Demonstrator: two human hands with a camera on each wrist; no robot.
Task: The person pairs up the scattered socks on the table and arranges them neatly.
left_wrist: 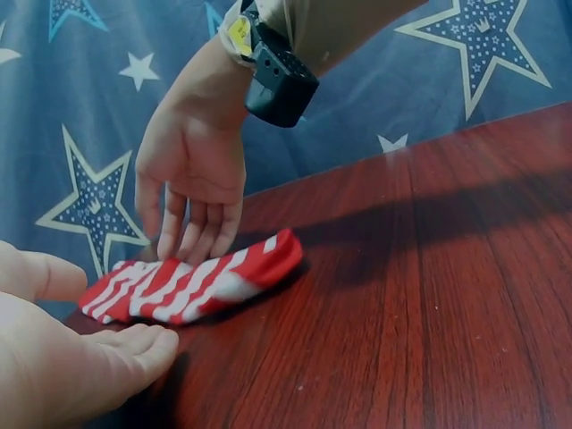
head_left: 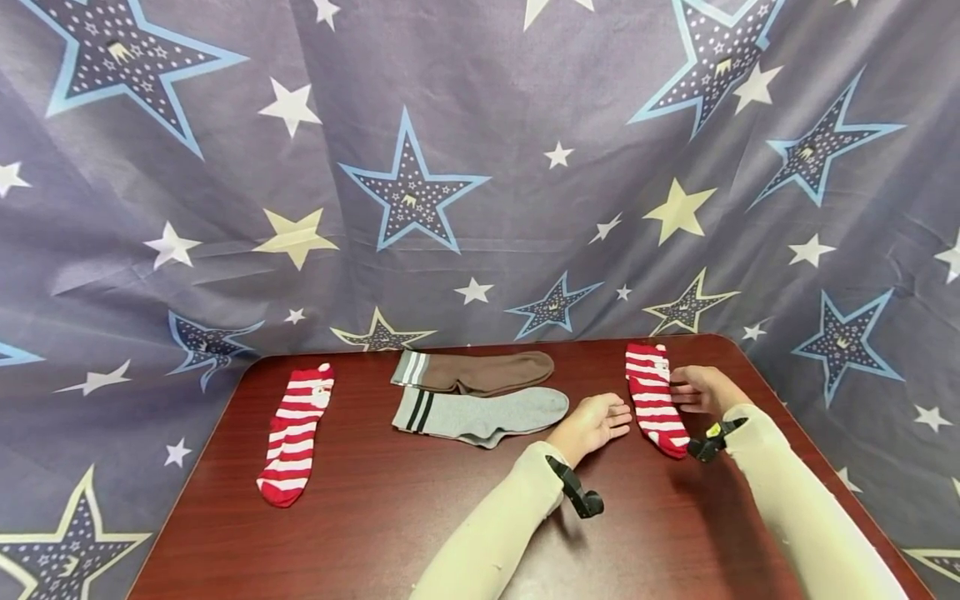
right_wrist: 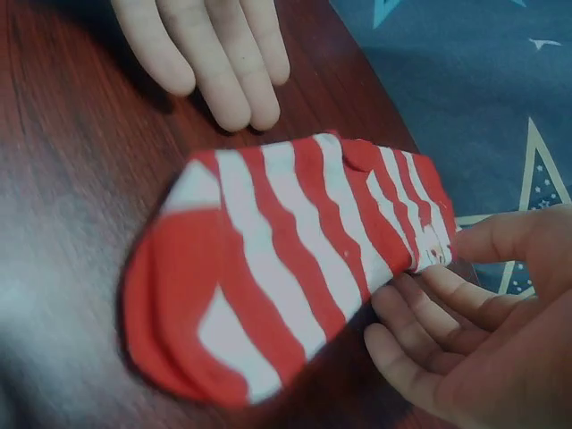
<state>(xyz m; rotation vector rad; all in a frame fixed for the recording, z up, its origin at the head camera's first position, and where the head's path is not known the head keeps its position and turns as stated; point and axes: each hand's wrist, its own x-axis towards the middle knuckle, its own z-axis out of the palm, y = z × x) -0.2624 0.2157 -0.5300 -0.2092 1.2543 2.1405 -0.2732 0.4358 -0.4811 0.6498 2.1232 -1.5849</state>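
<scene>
A red-and-white striped sock lies on the right part of the table, its cuff toward the back. My right hand is at its right side; in the right wrist view the fingertips are right at the sock's edge and the thumb is by the cuff. On the other side, my left hand is held palm up with extended fingers, a small gap from the sock. In the left wrist view both hands flank the striped sock, and the right fingers point down at it.
Left of my left hand lie a grey sock with black stripes and, behind it, a brown sock with a grey cuff. Another red-and-white striped sock is at the table's left. A star-patterned curtain hangs behind the wooden table.
</scene>
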